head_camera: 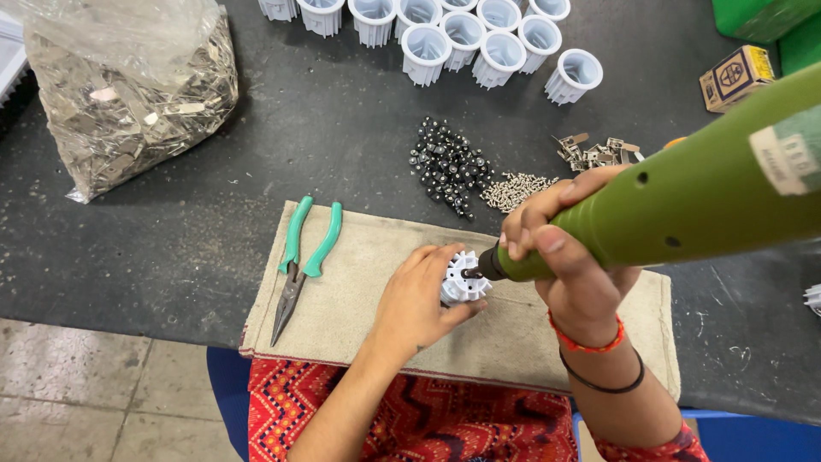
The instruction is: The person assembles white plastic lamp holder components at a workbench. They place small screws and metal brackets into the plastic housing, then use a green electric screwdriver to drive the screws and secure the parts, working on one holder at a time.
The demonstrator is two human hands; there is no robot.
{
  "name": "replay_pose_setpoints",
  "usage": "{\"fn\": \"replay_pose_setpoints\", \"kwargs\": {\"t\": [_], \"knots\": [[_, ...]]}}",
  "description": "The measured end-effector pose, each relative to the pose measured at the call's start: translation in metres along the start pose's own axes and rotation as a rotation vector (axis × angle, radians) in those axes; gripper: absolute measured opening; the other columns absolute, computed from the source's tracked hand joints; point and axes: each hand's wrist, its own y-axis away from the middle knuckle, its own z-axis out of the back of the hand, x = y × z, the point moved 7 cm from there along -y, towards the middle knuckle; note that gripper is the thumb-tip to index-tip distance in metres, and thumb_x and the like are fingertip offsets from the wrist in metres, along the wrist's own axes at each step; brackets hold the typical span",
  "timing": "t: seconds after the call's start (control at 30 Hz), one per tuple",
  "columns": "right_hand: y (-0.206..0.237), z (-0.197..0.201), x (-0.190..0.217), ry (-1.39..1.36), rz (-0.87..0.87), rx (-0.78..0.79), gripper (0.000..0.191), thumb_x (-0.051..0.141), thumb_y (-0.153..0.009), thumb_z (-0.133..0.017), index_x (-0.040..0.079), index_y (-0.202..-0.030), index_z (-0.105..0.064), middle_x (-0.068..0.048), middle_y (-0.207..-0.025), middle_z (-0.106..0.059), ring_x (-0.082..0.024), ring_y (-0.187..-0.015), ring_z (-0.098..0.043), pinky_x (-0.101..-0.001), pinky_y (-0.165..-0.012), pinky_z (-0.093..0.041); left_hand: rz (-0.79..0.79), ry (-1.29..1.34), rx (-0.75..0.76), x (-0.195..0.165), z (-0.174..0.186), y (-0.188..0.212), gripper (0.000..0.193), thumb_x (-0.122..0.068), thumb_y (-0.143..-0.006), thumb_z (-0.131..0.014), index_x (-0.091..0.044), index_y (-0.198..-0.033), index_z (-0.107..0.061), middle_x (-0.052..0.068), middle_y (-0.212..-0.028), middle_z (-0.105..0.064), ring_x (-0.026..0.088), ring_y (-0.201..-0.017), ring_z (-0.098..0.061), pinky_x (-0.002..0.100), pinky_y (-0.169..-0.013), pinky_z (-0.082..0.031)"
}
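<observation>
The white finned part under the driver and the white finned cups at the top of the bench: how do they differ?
The white finned part is gripped by the left hand on the beige cloth, with the green power driver in the right hand pressed to it; the white finned cups stand untouched on the dark bench. The part is single; the cups are clustered, open ends up. Both are white and ribbed.

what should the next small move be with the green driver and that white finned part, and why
Probably press the green power screwdriver straight down and drive the screw. Its tip already sits on top of the white finned part, the left hand steadies that part on the beige cloth, and the right hand grips the tool near its nose, so everything looks lined up.
</observation>
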Motion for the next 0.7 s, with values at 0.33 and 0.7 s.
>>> {"fn": "replay_pose_setpoints", "kwargs": {"t": [0.33,0.7], "knots": [[-0.003,-0.006,-0.01,0.007,-0.045,0.04,0.026,-0.001,-0.102,-0.063,0.004,-0.119,-0.044,-0.014,-0.081,-0.058,-0.019,-0.07,-0.057,-0.0361,-0.07,-0.053,0.052,0.001,0.038,0.001,-0.001,0.0,0.072,-0.039,-0.073,-0.086,-0.001,-0.129,-0.061,0.017,-0.117,-0.071,0.036,-0.118,-0.061,0.044,-0.099,-0.048],[-0.013,-0.004,-0.008,-0.036,-0.08,0.086,0.027,-0.001,-0.101,-0.063,0.004,-0.12,-0.045,-0.016,-0.08,-0.058,-0.02,-0.07,-0.058,-0.0363,-0.071,-0.052,-0.031,0.009,-0.007,-0.003,0.002,0.0,0.075,-0.039,-0.075,-0.085,-0.002,-0.134,-0.059,0.017,-0.125,-0.068,0.036,-0.12,-0.061,0.044,-0.101,-0.048]]}}
